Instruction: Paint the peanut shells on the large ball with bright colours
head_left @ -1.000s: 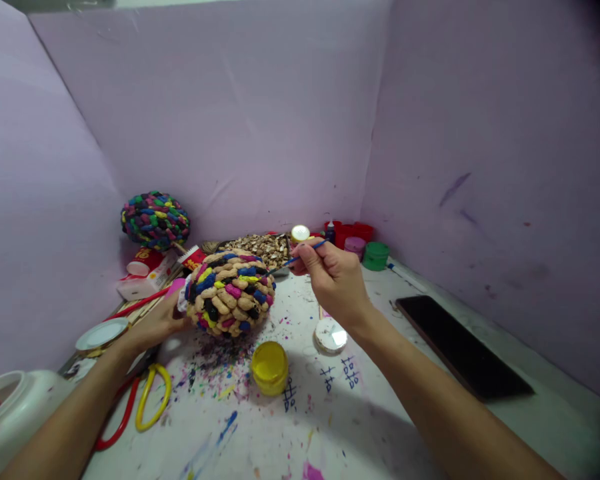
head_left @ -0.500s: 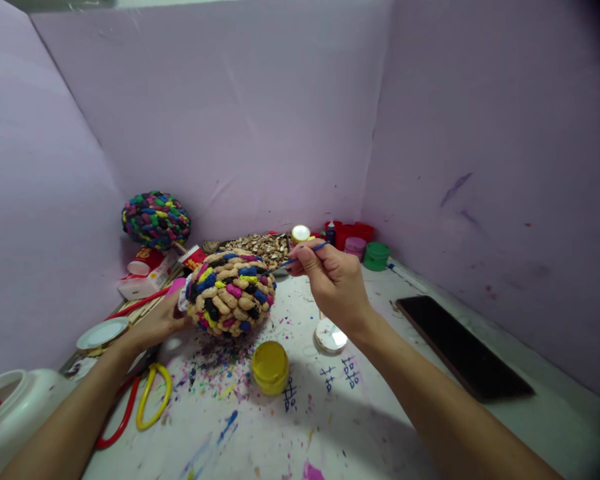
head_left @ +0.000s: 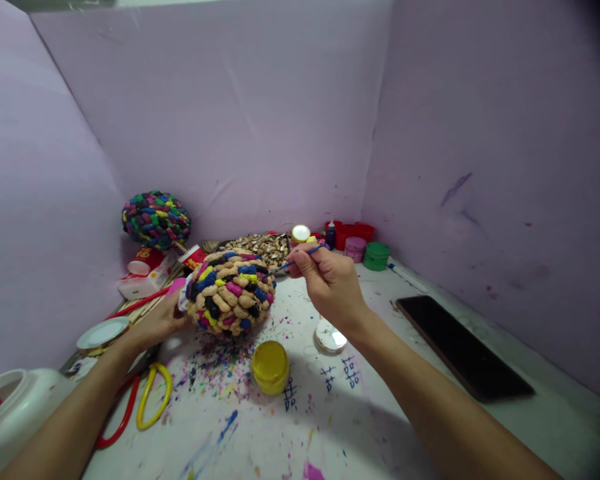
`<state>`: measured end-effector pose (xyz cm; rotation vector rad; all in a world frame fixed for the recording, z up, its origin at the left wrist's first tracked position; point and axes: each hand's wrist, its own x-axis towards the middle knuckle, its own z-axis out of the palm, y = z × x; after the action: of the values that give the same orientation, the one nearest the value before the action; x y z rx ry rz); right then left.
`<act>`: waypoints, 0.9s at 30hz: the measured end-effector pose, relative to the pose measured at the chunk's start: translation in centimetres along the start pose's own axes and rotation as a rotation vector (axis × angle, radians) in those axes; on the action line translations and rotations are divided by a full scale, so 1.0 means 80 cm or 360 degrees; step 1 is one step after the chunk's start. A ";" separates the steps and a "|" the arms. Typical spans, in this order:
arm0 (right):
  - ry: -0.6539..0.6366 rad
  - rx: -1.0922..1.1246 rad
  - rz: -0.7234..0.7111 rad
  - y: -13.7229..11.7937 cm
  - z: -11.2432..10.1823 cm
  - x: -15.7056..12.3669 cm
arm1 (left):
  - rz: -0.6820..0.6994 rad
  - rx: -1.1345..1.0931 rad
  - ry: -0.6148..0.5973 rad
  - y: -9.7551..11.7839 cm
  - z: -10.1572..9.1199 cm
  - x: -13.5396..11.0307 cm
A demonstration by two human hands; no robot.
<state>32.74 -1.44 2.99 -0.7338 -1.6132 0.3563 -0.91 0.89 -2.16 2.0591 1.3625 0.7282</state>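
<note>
Blue-handled and thin, a brush (head_left: 286, 266) sits pinched in the right hand (head_left: 330, 280), its tip at the right side of the peanut-covered ball (head_left: 230, 297), left of centre. The left hand (head_left: 166, 319) grasps the ball's left end; a yellow jar (head_left: 271, 370) stands nearer.

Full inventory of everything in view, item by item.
Peanut ball: one, part-painted tan, centre-left
Brush: one, blue, right of peanut ball
Second ball: one, multicoloured, back left
Jar: one, yellow, centre front
Lid: one, white, right of jar
Phone: one, black, right
Pots: two, pink and green, back right
Bottle: one, dark, beside pots
Containers: several, red, behind pots
Shells: uncounted, brown, back centre
Large jar: one, white, lower left
Handles: two, red and yellow, lower left
Clutter: uncounted, mixed, left
Table: one, white, underneath
Walls: three, lavender, around
Left hand: one, bare, at peanut ball
Right hand: one, bare, holding brush
</note>
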 end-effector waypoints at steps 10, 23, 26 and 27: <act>0.0104 0.0120 -0.0008 -0.011 -0.004 0.003 | -0.0036 -0.0147 -0.0032 0.005 0.001 -0.001; 0.0059 -0.0037 -0.0156 -0.019 -0.005 0.000 | 0.0024 -0.0138 -0.0049 0.002 0.000 -0.001; 0.0058 -0.0092 -0.0207 -0.018 -0.005 0.000 | -0.0001 -0.0157 -0.0047 0.003 0.001 -0.001; 0.0058 -0.0099 -0.0207 -0.017 -0.005 0.001 | -0.0020 -0.0155 -0.0045 0.004 0.001 -0.001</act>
<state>32.78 -2.49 3.92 -0.6747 -1.6343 0.1983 -0.64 0.71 -2.01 1.9763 1.2977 0.7428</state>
